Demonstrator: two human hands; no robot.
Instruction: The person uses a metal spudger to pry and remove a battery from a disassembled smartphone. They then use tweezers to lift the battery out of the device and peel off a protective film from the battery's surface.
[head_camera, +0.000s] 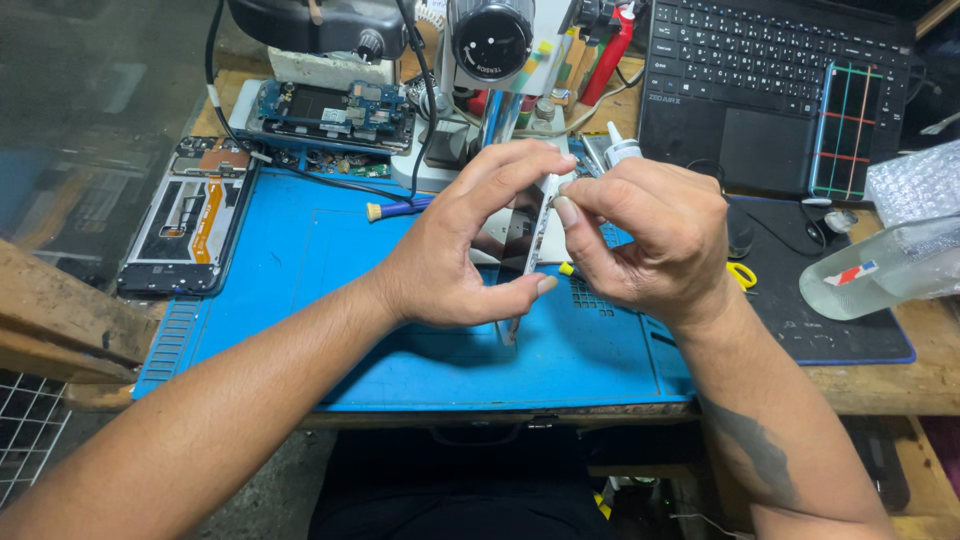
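— Hands?
— Left hand (455, 245) clamped on phone (527, 250), thumb at near edge, fingertips over far edge. Right hand (650, 240) pinching same phone from right side.
— Position of phone?
— Held on edge, upright, above blue mat (330, 300) on counter (900, 385), near microscope base (440, 160).
— Surroundings?
— Opened phone (190, 215) lying far left. Laptop (770, 80) far right. Clear bottle (880, 270) lying right.
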